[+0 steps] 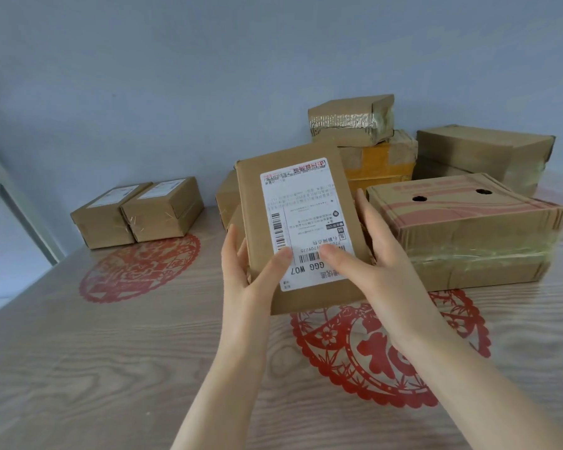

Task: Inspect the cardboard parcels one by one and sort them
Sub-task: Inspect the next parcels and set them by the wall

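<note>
Parcel (299, 232): flat brown cardboard, held up tilted above the table at mid-scene, in front of the right-hand pile. Left hand (244, 274) grips its left edge, right hand (374, 254) its right edge. Both thumbs press on the label's near end; fingers wrap behind, mostly hidden.

Table (78, 368): pale wood grain, two red paper-cut decals (137, 267) stuck on it. Wall (208, 76) behind: plain blue-grey. Window frame (17, 206) at far left.

Two small labelled boxes (137, 212) sit touching, far left. Pile of larger boxes (462, 222) far right, some taped, one with red print and two holes.

White shipping label (293, 196) faces the camera upside down: "GGG W07", digits "709275", barcodes. Rest too small to read.
</note>
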A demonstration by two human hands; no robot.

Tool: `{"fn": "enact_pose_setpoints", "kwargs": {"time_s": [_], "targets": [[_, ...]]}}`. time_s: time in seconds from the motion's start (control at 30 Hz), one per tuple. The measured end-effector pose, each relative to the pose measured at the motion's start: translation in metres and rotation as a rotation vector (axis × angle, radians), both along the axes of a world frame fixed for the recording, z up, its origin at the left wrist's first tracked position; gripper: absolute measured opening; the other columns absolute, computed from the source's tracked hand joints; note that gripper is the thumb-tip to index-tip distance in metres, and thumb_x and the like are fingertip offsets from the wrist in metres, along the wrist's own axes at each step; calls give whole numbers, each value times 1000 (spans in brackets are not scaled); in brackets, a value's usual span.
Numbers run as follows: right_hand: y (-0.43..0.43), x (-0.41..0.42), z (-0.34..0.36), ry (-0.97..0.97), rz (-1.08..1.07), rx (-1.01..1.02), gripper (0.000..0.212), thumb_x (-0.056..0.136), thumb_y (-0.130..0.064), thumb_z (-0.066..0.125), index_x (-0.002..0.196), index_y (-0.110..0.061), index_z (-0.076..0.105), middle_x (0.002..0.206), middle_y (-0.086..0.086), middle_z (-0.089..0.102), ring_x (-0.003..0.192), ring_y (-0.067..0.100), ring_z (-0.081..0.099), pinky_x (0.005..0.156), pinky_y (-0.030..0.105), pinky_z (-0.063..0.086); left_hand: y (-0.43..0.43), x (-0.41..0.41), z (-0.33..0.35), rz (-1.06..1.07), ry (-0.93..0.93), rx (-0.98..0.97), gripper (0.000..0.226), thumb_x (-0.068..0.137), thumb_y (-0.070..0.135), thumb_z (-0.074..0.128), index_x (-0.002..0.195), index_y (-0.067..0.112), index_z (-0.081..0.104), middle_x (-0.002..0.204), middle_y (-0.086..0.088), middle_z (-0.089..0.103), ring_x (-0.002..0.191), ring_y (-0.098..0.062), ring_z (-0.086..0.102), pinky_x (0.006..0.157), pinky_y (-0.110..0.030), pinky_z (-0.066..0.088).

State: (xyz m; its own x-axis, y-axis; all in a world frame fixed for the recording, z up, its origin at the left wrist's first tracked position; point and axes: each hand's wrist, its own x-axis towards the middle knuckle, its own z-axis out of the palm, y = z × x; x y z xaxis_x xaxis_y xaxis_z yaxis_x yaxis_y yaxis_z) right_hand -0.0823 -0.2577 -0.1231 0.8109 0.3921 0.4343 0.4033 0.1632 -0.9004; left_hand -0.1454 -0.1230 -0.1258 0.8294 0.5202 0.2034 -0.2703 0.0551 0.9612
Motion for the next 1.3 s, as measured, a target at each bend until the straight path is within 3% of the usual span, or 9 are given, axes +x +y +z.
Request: {"fn": "enact_pose_setpoints", "kwargs": {"time_s": [0.2,0.37,0.6,0.67,0.8,0.93,1.03,1.17,1.3], "targets": [[2,-7,-2,-95,-16,-20,73,93,-24,67,147,-52,27,141,-25,52,133,-2,46,112,34,41,4,-1,-1,42,-7,-24,75,66,30,84,132,31,49,118,8,73,106,-11,71,80,-28,55],[-2,-1,2,25,-15,55,60,90,-15,68,136,-44,43,125,-22,65,113,-8,59,87,8,50,1,-3,0,-65,-22,65,73,73,31,70,143,35,49,118,13,73,113,-8,68,96,-33,50],[3,-12,4,-19,-2,-24,88,82,-24,74,150,-45,21,132,-33,54,116,-27,44,81,-6,37,8,-3,2,-39,-39,-38,73,70,30,70,140,31,51,116,11,74,107,-7,70,87,-30,51],[3,-11,5,8,-38,13,95,73,-35,73,153,-41,23,129,-33,55,111,-29,45,79,-5,39,8,-3,2,-57,-29,-12,78,69,31,71,143,32,47,119,12,73,107,-6,70,87,-28,52],[1,-6,5,43,-43,53,98,67,-44,72,154,-37,29,127,-29,62,120,-13,53,104,21,46,7,-5,2,-82,-14,46,107,59,44,82,153,41,33,136,12,64,121,-8,64,103,-34,50],[3,-8,6,-2,12,-10,98,71,-34,74,155,-36,24,126,-32,62,113,-18,54,85,2,45,13,-6,5,-64,-50,-10,97,64,34,82,152,34,39,123,10,72,110,-7,69,84,-21,58],[4,-6,5,-9,-9,-37,105,63,-44,74,155,-39,22,127,-35,59,116,-17,53,92,4,45,16,-6,7,-101,-51,26,80,72,32,77,146,28,48,121,6,73,109,-10,71,80,-20,58],[1,0,7,21,-49,15,99,64,-47,72,153,-36,31,115,-34,66,108,-16,58,83,2,45,7,-7,8,-95,-23,98,90,64,42,84,145,25,49,117,8,74,107,-7,71,77,-16,56],[0,-2,8,9,-22,-32,98,66,-44,72,153,-40,28,116,-39,61,107,-21,55,80,-1,43,8,-7,9,9,-58,90,71,63,47,81,128,24,63,106,7,77,99,-9,73,74,-17,57]]}}
